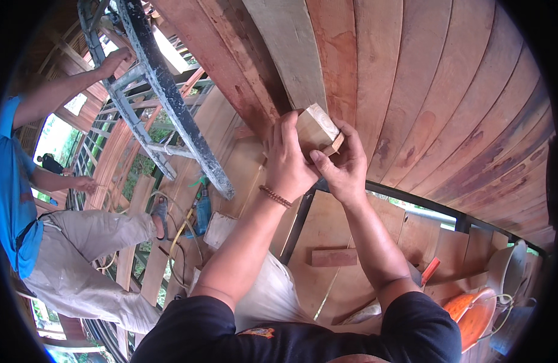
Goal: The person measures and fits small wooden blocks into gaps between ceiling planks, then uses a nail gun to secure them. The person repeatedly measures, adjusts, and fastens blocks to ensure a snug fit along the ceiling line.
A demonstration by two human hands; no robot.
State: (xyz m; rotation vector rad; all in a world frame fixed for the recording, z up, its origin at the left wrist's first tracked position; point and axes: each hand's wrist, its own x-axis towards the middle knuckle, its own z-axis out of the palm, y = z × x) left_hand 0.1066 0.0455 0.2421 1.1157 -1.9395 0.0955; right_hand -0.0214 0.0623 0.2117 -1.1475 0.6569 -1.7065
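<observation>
A left hand (289, 158) and a right hand (347, 166) clasp a wooden block (315, 130) from opposite sides in front of a plank wall (379, 85), apparently to steady it; whether it touches the wall is unclear.

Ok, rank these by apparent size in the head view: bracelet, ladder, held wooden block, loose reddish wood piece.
1. Ladder
2. Held wooden block
3. Loose reddish wood piece
4. Bracelet

Nearness leaves the two wood pieces' true order unsure.
</observation>
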